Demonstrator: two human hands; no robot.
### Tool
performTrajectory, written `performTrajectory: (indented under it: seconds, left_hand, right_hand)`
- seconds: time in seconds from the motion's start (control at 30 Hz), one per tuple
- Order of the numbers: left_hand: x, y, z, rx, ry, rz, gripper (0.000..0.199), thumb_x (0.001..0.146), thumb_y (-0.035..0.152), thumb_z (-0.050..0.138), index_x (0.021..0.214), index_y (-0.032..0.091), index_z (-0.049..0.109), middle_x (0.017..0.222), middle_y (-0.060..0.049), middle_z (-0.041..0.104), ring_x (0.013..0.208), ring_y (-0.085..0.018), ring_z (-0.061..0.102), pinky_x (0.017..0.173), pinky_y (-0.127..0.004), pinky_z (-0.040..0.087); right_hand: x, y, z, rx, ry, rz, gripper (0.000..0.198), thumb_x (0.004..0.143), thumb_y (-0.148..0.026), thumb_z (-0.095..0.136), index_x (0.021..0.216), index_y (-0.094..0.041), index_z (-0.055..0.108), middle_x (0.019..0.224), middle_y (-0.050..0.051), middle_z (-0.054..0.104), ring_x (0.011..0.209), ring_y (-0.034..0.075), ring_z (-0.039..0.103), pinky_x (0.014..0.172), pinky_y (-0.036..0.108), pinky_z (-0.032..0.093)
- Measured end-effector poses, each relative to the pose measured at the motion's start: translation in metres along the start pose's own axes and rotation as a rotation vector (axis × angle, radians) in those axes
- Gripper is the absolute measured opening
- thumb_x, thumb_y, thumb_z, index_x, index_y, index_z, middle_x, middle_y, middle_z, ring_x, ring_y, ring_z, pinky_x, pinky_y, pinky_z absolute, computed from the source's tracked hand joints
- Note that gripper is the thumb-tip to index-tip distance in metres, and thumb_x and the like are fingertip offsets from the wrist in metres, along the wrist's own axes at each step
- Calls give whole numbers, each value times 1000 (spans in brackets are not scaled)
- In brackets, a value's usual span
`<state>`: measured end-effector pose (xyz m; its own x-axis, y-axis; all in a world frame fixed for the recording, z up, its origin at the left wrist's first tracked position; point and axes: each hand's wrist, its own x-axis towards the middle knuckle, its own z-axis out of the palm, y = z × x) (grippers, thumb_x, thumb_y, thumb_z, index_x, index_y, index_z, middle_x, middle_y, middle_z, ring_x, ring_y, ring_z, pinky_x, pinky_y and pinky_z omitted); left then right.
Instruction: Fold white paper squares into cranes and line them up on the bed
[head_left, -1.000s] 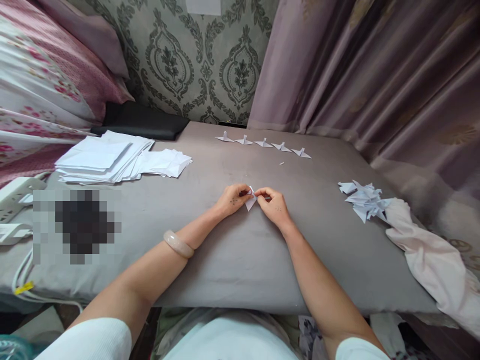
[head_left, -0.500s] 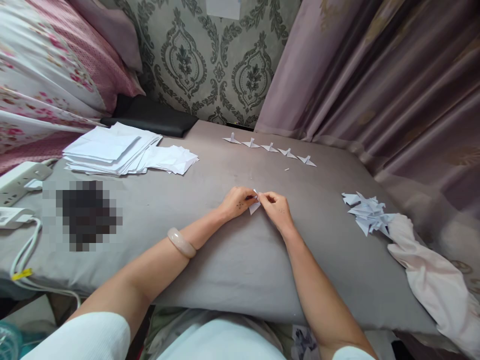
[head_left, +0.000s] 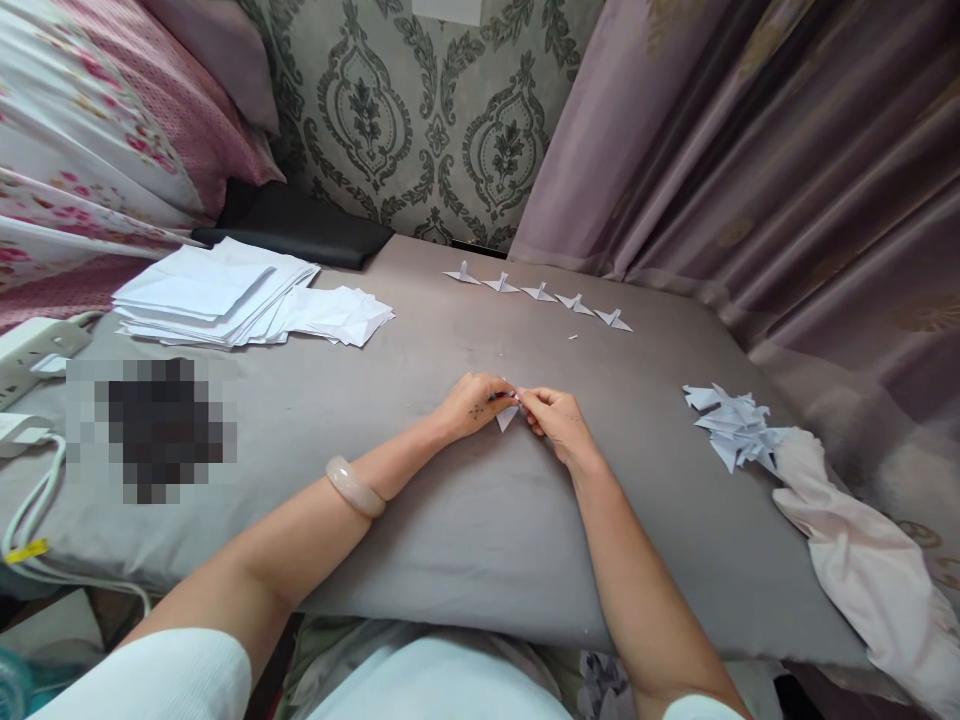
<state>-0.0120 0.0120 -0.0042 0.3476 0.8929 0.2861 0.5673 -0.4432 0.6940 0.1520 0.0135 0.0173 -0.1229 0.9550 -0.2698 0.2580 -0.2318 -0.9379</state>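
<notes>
Folding: we are apparently shaping the small white paper (head_left: 507, 419) at our twelve o'clock.
Left hand (head_left: 480, 403): pinching its edge.
Right hand (head_left: 553, 414): seemingly pinching its tip.
Next crease: probably needing steady pressure.

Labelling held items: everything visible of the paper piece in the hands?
The paper piece is white, folded, seemingly plain paper. A triangular flap shows, pointing down in the picture; the rest is mostly hidden. Left hand and right hand pinch it from either side. Whether it touches the gray surface below is unclear.
</notes>
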Motion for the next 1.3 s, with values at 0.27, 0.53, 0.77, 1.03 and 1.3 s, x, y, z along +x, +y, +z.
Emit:
performTrajectory:
  seconds: [0.27, 0.53, 0.77, 1.03, 1.3]
  left_hand:
    - [-1, 0, 0, -9, -9, -24, 24, 91, 31, 53, 89, 19, 73, 81, -3, 71, 72, -14, 61, 66, -21, 40]
    - [-2, 5, -3, -44, -16, 0, 27, 91, 31, 51, 85, 18, 73, 79, -4, 71, 72, -14, 62, 67, -21, 42]
    - [-3, 9, -2, -137, 13, -78, 25, 88, 32, 54, 86, 17, 74, 83, -3, 73, 76, -15, 65, 70, -21, 46]
    - [-4, 9, -1, -181, 133, -159, 23, 85, 33, 58, 81, 17, 74, 79, -2, 74, 71, -15, 65, 66, -21, 46]
    - [-3, -1, 0, 60, 246, -181, 12, 84, 25, 60, 87, 20, 70, 84, -4, 71, 79, -18, 64, 75, -27, 48]
  right_hand:
    - [0, 1, -1, 88, 17, 35, 27, 67, -42, 70, 65, -16, 62, 50, -4, 47, 45, 6, 39, 38, 18, 27]
    - [2, 1, -1, 86, 25, 66, 23, 71, -34, 68, 61, -16, 59, 50, -5, 47, 42, 5, 38, 35, 18, 26]
    - [0, 0, 0, 98, 35, 48, 25, 74, -34, 66, 60, -16, 56, 48, -7, 43, 40, 5, 35, 36, 19, 26]
    - [1, 5, -3, 125, 67, 42, 23, 78, -36, 62, 66, -17, 56, 50, -6, 45, 39, 5, 36, 37, 19, 25]
    - [1, 9, -3, 109, 42, 25, 23, 77, -38, 63, 70, -17, 59, 49, -6, 45, 40, 6, 38, 38, 19, 28]
